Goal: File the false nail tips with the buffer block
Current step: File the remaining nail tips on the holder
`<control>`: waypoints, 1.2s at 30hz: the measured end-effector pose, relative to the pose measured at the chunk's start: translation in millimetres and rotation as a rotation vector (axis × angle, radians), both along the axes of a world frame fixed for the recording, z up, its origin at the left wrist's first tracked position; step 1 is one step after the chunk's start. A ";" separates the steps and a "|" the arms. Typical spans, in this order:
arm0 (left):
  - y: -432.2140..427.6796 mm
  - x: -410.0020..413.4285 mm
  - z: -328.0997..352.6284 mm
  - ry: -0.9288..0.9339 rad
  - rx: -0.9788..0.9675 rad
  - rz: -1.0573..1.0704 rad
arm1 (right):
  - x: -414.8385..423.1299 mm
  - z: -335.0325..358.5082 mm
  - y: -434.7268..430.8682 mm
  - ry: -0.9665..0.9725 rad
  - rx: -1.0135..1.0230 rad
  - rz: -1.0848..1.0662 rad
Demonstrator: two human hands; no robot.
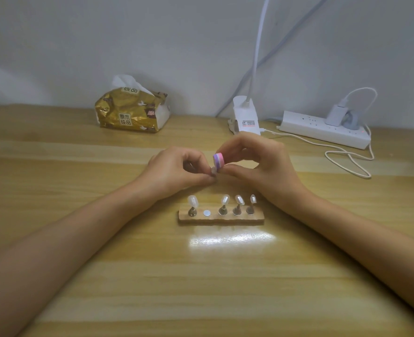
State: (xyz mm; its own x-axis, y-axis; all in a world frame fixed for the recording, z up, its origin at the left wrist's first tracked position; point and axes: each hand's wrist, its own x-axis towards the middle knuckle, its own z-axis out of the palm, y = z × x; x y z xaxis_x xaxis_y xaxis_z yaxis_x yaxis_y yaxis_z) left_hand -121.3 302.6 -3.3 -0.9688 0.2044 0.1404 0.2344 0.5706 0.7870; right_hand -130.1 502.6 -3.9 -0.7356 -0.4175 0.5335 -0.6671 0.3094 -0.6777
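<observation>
Tabletop (201,288), wood-grain. Wooden holder (221,221), just nearer than both hands: four false nail tips (193,200) upright on metal stands; one bare metal disc (207,213), second place from the left.

Left hand (174,170): fingers curled, pinching one nail tip (213,170).

Right hand (262,164): pinching the buffer block (218,161), pink and purple, its lower edge touching that tip.

Beyond the left hand: gold tissue pack (132,110).

Beyond the right hand: white adapter (246,116), power strip (322,128).

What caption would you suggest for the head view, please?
Right hand holds buffer block to nail tip pinched in left hand.
</observation>
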 end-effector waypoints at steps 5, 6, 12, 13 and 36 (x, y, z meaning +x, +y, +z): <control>-0.1 -0.2 -0.4 -0.001 0.013 0.002 | -0.6 -0.6 0.1 -0.020 -0.012 -0.015; -0.1 -0.2 -0.4 0.003 0.014 0.005 | -1.1 -0.8 0.0 -0.016 -0.013 -0.015; -1.4 -0.6 -2.1 -0.002 0.025 0.001 | -0.9 -1.2 1.0 -0.052 -0.020 -0.020; -1.2 -0.7 -2.2 0.000 0.025 0.003 | -1.1 -0.8 1.1 -0.062 -0.020 -0.020; -9.3 -3.3 0.0 -0.039 0.055 -0.092 | 1.0 5.4 8.2 -0.188 -0.268 -0.082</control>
